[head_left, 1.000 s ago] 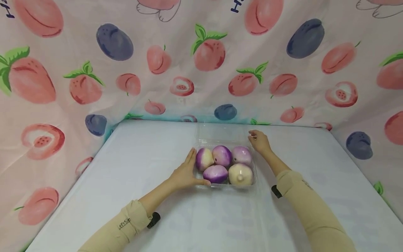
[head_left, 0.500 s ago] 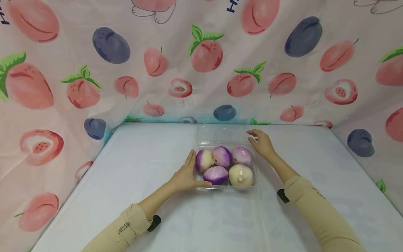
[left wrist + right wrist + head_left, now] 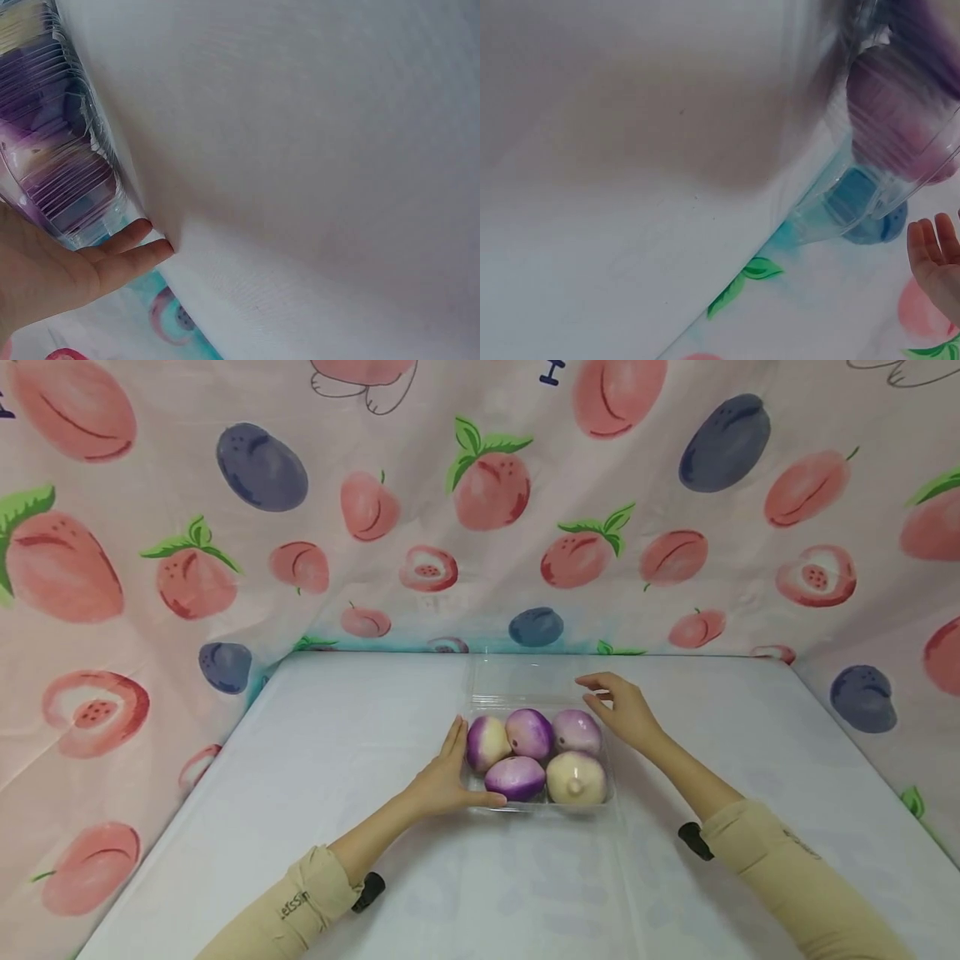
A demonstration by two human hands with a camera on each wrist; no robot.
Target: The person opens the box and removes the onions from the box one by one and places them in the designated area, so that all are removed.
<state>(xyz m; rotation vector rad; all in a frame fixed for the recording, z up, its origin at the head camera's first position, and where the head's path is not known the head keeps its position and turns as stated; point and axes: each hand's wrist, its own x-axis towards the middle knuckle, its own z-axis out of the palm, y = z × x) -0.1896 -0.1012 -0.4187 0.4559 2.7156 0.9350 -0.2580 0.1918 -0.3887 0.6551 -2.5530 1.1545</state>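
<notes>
A clear plastic clamshell box point(image 3: 540, 807) sits mid-table with its lid point(image 3: 517, 679) folded back towards the rear. Several glossy, turnip-like purple-and-cream vegetables point(image 3: 514, 778) fill it in two rows. My left hand point(image 3: 438, 781) rests along the box's left side, fingers straight and thumb stretched over the front corner. In the left wrist view, that hand point(image 3: 49, 274) shows by the box's ribbed wall point(image 3: 94, 131). My right hand point(image 3: 626, 712) hovers at the box's back right corner, fingers spread beside the lid's right edge. The right wrist view catches this hand point(image 3: 936, 259) with nothing in its grasp.
The box stands on a white-covered table point(image 3: 337, 727). Behind it and along both sides hangs a pink fruit-print cloth point(image 3: 300, 610). Black wrist devices point(image 3: 369, 892) stick out below both beige sleeves point(image 3: 787, 860).
My right hand has moved slightly left and nearer, its fingers now over the lid's right edge. The left hand has kept its place on the box. The camera view has shifted a little.
</notes>
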